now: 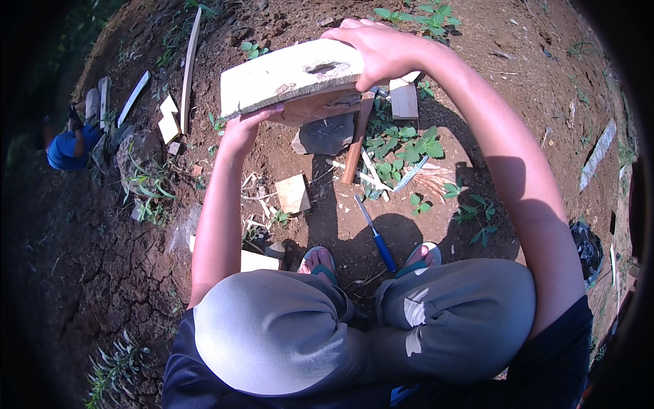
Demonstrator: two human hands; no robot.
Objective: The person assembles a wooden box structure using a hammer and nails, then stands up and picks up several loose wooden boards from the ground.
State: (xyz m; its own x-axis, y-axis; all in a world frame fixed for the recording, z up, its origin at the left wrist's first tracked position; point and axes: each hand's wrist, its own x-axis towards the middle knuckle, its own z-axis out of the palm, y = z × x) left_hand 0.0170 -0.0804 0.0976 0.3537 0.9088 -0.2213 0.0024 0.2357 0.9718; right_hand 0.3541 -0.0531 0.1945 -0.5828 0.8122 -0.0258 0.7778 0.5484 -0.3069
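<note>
I hold a thick, pale wooden slab [286, 71] up in front of me with both hands. There is a dark, hollowed hole in its bright face near the right end, and its near edge is rough and grey. My left hand [251, 123] grips the lower left edge from below, most of its fingers hidden by the slab. My right hand [381, 49] is wrapped round the right end, thumb at the near edge. Below lies a dark flat stone [323, 136], beside a brown wooden handle [357, 146] whose far end is partly hidden. A blue-handled chisel [378, 238] rests between my feet.
Square wood offcuts [293, 194], a wooden block [404, 101] and shavings [436, 178] lie about on bare soil. Green plants [409, 146] grow at the right. A long thin strip [191, 68] lies far left. A person in blue [68, 146] is at the left rim.
</note>
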